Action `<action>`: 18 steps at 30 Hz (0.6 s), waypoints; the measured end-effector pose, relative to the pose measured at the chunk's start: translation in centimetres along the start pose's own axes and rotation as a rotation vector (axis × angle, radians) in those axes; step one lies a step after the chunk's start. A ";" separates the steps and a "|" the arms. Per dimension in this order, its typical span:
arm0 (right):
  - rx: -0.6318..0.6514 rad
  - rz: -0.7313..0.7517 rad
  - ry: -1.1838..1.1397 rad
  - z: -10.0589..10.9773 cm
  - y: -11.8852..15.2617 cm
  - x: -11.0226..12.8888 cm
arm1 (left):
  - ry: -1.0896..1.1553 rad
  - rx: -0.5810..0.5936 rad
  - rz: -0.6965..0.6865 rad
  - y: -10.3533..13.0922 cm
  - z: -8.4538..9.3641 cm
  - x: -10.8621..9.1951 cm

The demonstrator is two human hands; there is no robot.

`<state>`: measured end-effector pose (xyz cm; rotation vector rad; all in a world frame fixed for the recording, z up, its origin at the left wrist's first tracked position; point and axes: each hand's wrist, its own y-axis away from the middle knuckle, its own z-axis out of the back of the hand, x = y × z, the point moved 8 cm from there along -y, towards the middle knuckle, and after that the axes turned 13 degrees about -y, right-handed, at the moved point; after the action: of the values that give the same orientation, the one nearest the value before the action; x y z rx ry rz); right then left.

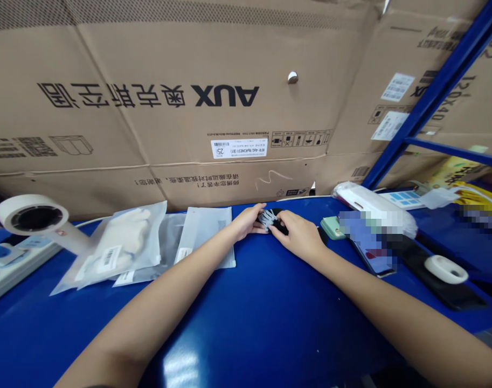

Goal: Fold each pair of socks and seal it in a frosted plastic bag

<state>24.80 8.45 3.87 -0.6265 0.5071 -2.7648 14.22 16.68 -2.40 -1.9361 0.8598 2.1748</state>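
Note:
Near the back edge of the blue table (246, 307), both hands meet on a small black item (268, 217) that looks like folded cloth. It carries a pale grey, bony-finger pattern; its exact kind is unclear. My left hand (248, 222) grips its left side, thumb above and fingers below. On the other side my right hand (300, 231) is closed, with thumb and fingers pinching the black part. Just left of my left hand lies a flat frosted zip bag (205, 229), partly behind the forearm. A fuller zip bag (124, 242) with cream-coloured contents overlaps another bag farther left.
A white handheld fan (39, 218) and a power strip (23, 264) stand at the left. To the right lie a phone (367, 242), a green case (332, 227), a wrapped white box (375, 207) and a black mat (439, 275) bearing a white oval device (447, 269). Cardboard (168, 54) walls the back.

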 end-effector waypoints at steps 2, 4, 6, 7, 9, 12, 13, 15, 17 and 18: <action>0.016 0.020 0.044 -0.3 0.0 0.3 | -0.020 -0.011 -0.021 0.0 0.0 -0.1; 0.042 0.029 0.100 -0.7 0.0 0.6 | -0.046 -0.027 -0.026 0.1 0.0 -0.2; 0.077 0.031 0.150 -1.2 0.0 0.8 | -0.067 -0.035 -0.021 0.1 -0.1 -0.2; 0.094 0.031 0.167 -1.4 0.0 0.9 | -0.074 -0.038 -0.020 0.2 -0.1 -0.2; 0.117 0.037 0.174 -1.6 0.0 1.0 | -0.091 -0.049 -0.029 0.3 -0.2 -0.2; 0.147 0.083 0.081 -1.1 0.1 1.3 | -0.130 -0.089 -0.065 0.3 -0.2 -0.5; 0.171 0.108 0.028 -0.7 0.2 1.3 | -0.142 -0.106 -0.077 0.3 -0.2 -0.5; 0.232 0.144 -0.077 0.2 0.2 0.9 | -0.165 -0.134 -0.090 0.2 -0.3 -0.4; 0.238 0.133 -0.125 1.4 -0.1 -0.4 | -0.234 -0.149 -0.111 0.2 -0.5 -0.4; 0.207 0.104 -0.120 2.1 -0.4 -1.4 | -0.292 -0.155 -0.137 0.2 -0.6 -0.5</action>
<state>26.92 8.67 5.23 -0.6899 0.2175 -2.6170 14.76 16.32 -1.89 -1.6210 0.5110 2.4181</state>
